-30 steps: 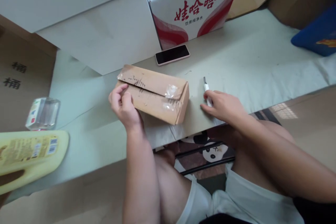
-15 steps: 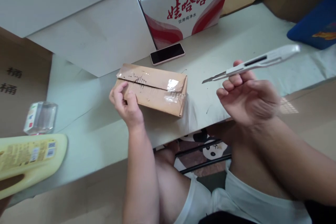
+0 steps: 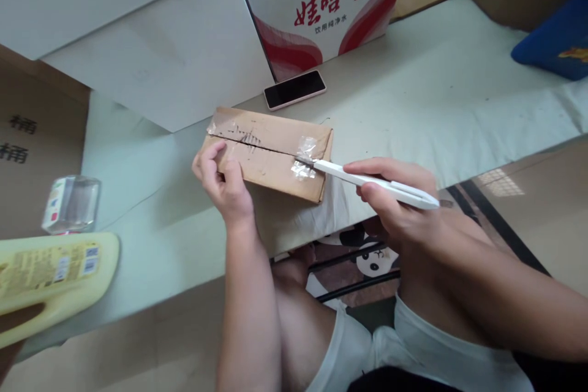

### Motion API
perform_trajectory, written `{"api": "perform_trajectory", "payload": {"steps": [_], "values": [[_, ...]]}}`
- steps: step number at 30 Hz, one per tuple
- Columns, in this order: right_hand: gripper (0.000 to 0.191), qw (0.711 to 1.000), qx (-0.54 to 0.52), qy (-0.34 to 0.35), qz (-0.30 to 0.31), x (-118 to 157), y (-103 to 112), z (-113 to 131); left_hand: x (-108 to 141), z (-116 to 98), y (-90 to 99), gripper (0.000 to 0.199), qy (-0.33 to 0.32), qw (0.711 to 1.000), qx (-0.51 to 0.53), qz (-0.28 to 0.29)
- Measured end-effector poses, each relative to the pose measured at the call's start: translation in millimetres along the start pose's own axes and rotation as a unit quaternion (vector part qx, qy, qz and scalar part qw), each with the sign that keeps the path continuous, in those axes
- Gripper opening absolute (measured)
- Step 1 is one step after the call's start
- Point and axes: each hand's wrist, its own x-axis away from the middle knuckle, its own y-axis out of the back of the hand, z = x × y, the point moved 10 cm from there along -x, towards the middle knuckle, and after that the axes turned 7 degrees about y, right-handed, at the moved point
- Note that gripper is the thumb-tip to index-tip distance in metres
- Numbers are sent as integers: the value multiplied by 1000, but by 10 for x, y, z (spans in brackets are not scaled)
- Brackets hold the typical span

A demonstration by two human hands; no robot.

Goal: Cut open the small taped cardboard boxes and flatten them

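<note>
A small brown cardboard box (image 3: 271,165) lies on the pale green table cover, a seam running along its top and clear tape near its right end. My left hand (image 3: 226,187) grips the box's left end, fingers curled on the top and side. In my right hand (image 3: 397,193) is a white utility knife (image 3: 381,185), held between thumb and fingers. Its blade points left and meets the tape at the seam.
Behind the box lie a black phone (image 3: 294,90) and a white-and-red carton (image 3: 321,18). Large white boxes (image 3: 160,67) rise at the back left. A clear container (image 3: 73,204) and yellow bottle (image 3: 59,282) are on the left, a blue object (image 3: 551,43) at the right.
My right hand has turned and moved left and down, bringing the knife from above the table to the tape on the box. My left hand stays on the box.
</note>
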Motion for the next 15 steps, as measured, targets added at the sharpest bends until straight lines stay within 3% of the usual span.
{"api": "perform_trajectory", "payload": {"steps": [4,7,12,15], "values": [[17,998,53,21,-26,-48,38,124,-7,4,6,27,16,1000,7,-3],[18,997,68,-5,-25,-59,37,130,-7,-18,9,27,10,1000,-15,-8],[24,994,26,-60,-90,-70,120,-15,2,9,-29,27,8,999,-39,8],[24,997,4,-38,-67,-111,50,-19,13,13,-23,26,9,1000,-29,4]]}}
